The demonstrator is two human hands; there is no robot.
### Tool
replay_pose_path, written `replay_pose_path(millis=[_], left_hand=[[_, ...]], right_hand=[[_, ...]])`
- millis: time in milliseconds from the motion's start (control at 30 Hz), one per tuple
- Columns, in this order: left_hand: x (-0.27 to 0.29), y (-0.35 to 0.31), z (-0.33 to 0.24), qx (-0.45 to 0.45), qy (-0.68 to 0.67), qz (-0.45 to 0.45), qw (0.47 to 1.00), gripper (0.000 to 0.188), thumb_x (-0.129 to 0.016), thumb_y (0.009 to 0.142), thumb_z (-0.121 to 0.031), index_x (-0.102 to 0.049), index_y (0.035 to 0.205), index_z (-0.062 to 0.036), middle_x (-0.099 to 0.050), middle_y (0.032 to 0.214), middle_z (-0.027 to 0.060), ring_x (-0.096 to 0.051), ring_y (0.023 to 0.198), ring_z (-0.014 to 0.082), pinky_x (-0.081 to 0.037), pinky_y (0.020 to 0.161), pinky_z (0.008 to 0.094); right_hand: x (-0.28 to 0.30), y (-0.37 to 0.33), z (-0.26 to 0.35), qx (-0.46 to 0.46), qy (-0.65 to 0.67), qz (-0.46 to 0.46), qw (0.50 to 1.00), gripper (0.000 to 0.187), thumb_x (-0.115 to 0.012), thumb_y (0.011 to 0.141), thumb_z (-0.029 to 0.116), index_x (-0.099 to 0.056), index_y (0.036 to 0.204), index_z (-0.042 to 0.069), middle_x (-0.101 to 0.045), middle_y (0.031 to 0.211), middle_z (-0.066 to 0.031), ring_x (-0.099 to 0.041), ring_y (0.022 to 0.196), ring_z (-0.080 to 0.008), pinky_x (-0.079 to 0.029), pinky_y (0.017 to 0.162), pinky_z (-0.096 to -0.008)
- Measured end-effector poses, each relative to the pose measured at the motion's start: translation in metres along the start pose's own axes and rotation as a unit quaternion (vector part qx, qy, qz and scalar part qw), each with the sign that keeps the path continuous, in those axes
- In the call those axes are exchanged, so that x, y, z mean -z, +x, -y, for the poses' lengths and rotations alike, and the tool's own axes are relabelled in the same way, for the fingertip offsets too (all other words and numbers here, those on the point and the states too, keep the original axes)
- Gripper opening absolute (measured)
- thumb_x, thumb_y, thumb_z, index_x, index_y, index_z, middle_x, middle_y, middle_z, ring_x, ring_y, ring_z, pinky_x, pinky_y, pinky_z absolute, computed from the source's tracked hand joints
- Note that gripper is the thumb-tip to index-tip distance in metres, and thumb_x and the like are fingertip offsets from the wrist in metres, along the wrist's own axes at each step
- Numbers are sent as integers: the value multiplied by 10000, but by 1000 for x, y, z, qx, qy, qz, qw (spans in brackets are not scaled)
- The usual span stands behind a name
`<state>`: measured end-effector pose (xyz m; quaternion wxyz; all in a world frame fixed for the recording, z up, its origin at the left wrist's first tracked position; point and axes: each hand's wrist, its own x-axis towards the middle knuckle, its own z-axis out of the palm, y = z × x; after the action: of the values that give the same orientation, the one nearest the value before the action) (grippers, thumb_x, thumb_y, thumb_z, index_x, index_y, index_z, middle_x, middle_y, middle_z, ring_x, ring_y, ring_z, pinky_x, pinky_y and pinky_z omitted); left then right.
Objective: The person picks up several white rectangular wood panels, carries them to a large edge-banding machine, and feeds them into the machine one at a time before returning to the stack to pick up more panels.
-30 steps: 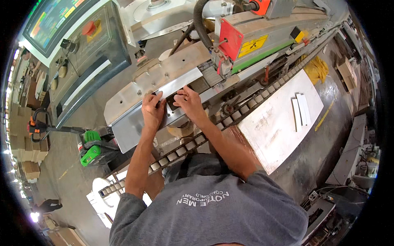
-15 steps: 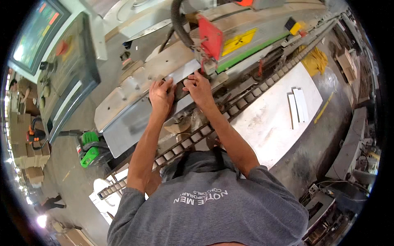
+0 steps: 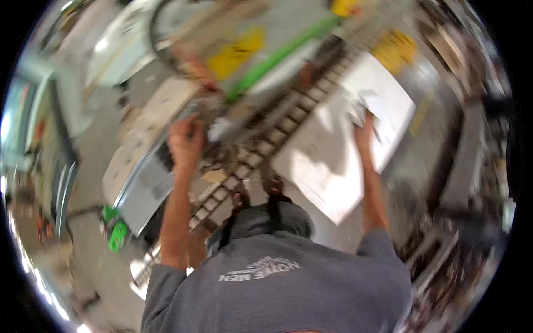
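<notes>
My left hand (image 3: 186,140) is raised over the edge of the grey metal machine table (image 3: 145,186), its fingers curled in. Whether something small sits between them is lost in the blur. My right arm is stretched out to the right, over a white board (image 3: 316,161). There my right hand (image 3: 363,129) has its fingers at some pale white strips (image 3: 378,105). Motion smears those fingers, so a grip cannot be made out. A dark shadow falls on the board beside this hand.
A chain-like track of pale blocks (image 3: 269,145) runs diagonally between table and board. Beyond it are a green rail (image 3: 283,55) and a yellow label (image 3: 236,53). Yellow cloth (image 3: 395,51) lies past the board. A green-capped tool (image 3: 116,234) and a control panel (image 3: 41,122) are at left.
My hands were close together at the machine table. My right hand has swung right to the strips on the board; my left stays by the table. The view has shifted and blurred.
</notes>
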<state>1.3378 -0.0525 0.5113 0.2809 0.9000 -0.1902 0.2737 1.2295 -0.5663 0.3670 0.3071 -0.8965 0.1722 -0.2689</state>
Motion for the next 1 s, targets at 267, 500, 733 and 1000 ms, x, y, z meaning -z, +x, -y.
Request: replay_pose_path(millis=[267,500,733,1000], left_hand=[[38,-79,-23,139,22,-32,990,261,-694,816,-49,-708,1076,-59,-609,842,97,-569,877,293,-494,802,412],[35,-105,-55,156,-70,-97,980,308,-744,797,-80,-686,1082,23,-642,880,144,-570,870,324,-500,778,436],[57,-111,-128,76,-273,77,956,543,-776,778,-227,-612,1218,47,-607,1182,268,-555,1147,412,-440,988,497],[124,-102,-66,60,-200,92,974,520,-857,625,-90,-701,1119,-41,-686,1096,188,-654,1061,357,-529,894,476]], right_hand=[[21,-66,-52,22,-354,126,926,332,-612,934,280,-630,1102,-5,-645,1052,-182,-630,977,-366,-536,774,-467],[65,-71,23,-3,20,30,999,513,-663,867,407,-481,1246,115,-584,922,-160,-544,708,-325,-459,588,-538],[61,-131,265,-161,505,171,830,782,-826,835,333,-434,1324,-135,-574,1157,-219,-582,976,-299,-541,791,-438],[-54,-164,357,32,444,320,836,388,-627,966,156,-551,1305,-15,-617,1214,-134,-605,1101,-236,-516,918,-377]])
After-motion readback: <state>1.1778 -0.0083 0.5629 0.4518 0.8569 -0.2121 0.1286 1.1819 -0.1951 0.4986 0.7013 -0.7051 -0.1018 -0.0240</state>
